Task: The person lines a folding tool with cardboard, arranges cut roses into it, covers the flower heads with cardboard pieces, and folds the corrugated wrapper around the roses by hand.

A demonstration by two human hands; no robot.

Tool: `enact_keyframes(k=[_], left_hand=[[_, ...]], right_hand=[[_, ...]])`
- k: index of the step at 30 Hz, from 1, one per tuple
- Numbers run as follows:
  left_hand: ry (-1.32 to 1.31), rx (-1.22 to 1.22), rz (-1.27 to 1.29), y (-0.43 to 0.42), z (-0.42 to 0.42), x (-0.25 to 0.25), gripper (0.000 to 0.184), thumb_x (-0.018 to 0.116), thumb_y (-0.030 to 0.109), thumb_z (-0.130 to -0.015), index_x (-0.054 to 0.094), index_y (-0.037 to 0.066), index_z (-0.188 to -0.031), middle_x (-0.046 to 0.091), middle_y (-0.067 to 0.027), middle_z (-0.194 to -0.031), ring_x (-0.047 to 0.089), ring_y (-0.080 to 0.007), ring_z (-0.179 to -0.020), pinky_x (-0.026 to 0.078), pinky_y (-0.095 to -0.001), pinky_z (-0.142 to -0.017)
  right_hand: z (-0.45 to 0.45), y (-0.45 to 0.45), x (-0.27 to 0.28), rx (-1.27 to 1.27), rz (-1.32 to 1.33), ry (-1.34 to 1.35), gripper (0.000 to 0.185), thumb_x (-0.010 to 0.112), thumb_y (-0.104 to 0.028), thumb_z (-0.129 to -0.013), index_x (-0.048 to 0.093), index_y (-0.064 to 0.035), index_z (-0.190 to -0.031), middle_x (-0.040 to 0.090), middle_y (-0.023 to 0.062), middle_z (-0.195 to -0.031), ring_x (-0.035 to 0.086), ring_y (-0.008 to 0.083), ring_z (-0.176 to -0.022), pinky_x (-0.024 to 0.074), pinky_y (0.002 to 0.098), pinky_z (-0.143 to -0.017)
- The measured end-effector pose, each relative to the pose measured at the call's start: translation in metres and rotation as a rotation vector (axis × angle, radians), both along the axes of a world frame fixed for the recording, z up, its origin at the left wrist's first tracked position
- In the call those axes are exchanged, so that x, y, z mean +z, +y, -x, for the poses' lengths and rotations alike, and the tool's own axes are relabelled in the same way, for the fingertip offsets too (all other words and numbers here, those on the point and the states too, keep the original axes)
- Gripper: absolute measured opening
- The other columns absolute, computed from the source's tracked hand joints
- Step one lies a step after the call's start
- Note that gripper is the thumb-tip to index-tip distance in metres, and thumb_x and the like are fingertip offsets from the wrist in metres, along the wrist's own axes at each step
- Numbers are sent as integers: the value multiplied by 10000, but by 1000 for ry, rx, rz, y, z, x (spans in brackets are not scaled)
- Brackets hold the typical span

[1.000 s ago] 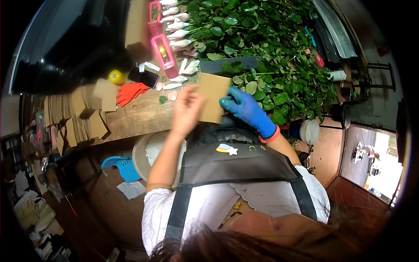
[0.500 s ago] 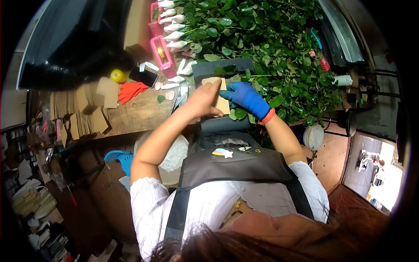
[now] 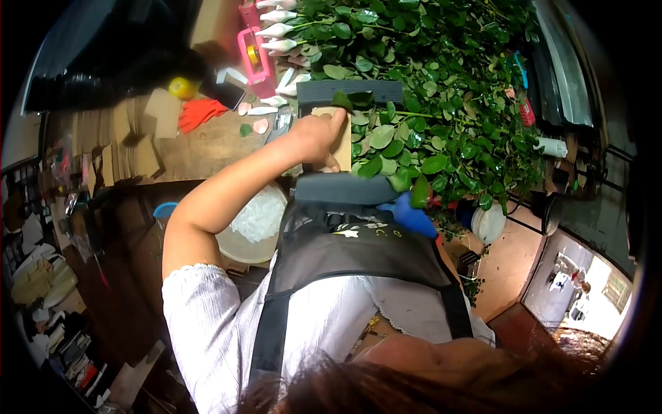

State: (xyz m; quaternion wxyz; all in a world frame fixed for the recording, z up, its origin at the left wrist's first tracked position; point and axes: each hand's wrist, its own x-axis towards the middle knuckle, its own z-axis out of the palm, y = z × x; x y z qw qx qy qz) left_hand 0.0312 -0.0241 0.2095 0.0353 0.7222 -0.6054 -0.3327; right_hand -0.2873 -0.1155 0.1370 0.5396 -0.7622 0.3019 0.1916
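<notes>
My left hand point(image 3: 319, 141) grips a piece of tan cardboard point(image 3: 343, 145), thumb and fingers on its two ends, over a dark ribbed mat point(image 3: 317, 95). Leafy green stems point(image 3: 427, 117) lie against the cardboard's right side. My right hand point(image 3: 412, 215), in a blue glove, is low beside the apron at the bench's front edge, partly behind leaves; its fingers are hidden. White-wrapped flower heads point(image 3: 278, 30) line the left end of the stems.
Left on the wooden bench point(image 3: 207, 153) are stacked cardboard pieces point(image 3: 124, 131), an orange glove point(image 3: 200, 114), a yellow tape roll point(image 3: 182, 88), a phone point(image 3: 226, 95) and a pink tape dispenser point(image 3: 256, 62). A tub point(image 3: 255, 224) stands below; a white bucket point(image 3: 488, 224) is at right.
My left hand has brought the cardboard down onto the mat beside the stems. My right hand has let go of the cardboard and moved down toward the apron.
</notes>
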Motion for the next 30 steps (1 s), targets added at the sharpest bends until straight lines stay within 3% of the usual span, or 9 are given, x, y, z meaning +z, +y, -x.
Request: enact_keyframes(k=[2, 5, 8, 12, 16, 20, 25, 28, 30], left_hand=[[-1, -12, 10, 0, 0, 2, 1075, 946, 445, -530, 296, 2, -1263, 645, -271, -999, 636, -474, -958, 530, -484, -824], [-32, -15, 92, 1, -2, -16, 789, 843, 222, -699, 307, 20, -1241, 644, -278, -1005, 648, -477, -912, 540, -504, -768], [6, 11, 132, 1, -3, -18, 599, 703, 80, -771, 313, 39, -1223, 653, -277, -983, 648, -484, -879, 539, -516, -729], [95, 48, 171, -3, -19, -9, 438, 655, 133, -857, 402, 36, -1201, 657, -267, -936, 642, -475, -875, 520, -521, -746], [-88, -91, 721, 23, -10, 2, 207, 622, 122, -829, 622, 25, -1012, 649, -185, -1016, 635, -382, -961, 517, -475, -801], [-159, -143, 685, 80, 43, -20, 542, 654, 185, -827, 552, -30, -1314, 530, -207, -1410, 510, -347, -1318, 397, -435, -1126], [-280, -167, 721, 78, 38, -38, 678, 743, 273, -797, 515, -43, -1352, 485, -204, -1459, 468, -338, -1360, 369, -441, -1144], [-193, -121, 729, 76, 41, -37, 695, 759, 272, -780, 517, -46, -1349, 493, -195, -1455, 477, -331, -1354, 374, -437, -1141], [-185, -112, 738, 77, 39, -36, 695, 763, 268, -772, 523, -48, -1342, 500, -190, -1451, 482, -329, -1350, 377, -435, -1139]], right_hand=[[-36, 1, 65, 142, 209, -604, 489, 742, -196, -830, 615, -59, -1283, 545, 164, -1406, 584, 324, -1211, 503, 432, -965], [-94, 9, 113, 3, 704, -955, 487, 752, -213, -814, 631, -125, -1277, 604, 120, -1320, 601, 321, -1174, 506, 447, -950], [-130, -3, 93, 187, 939, -772, 510, 762, -251, -804, 625, -157, -1287, 628, 75, -1237, 612, 309, -1125, 510, 457, -914], [-149, -36, 53, 161, 678, -502, 291, 723, -346, -817, 717, -129, -1012, 685, 85, -953, 652, 302, -937, 513, 420, -809], [-162, -39, 47, -4, 444, -302, 246, 717, -355, -828, 722, -138, -945, 696, 79, -915, 672, 286, -854, 526, 385, -756], [-164, -38, 54, 17, 489, -289, 238, 716, -354, -842, 725, -143, -952, 706, 75, -947, 681, 281, -866, 531, 375, -756], [-185, -43, 95, 18, 669, -606, 313, 676, -337, -877, 701, -123, -1103, 701, 117, -966, 674, 309, -910, 534, 406, -803], [-233, -70, 98, 102, 1205, -910, 347, 706, -288, -844, 674, -119, -1146, 689, 103, -1015, 657, 312, -927, 524, 428, -810], [-227, -80, 86, 304, 987, -713, 371, 711, -252, -824, 656, -130, -1171, 683, 93, -1042, 650, 309, -942, 520, 436, -819]])
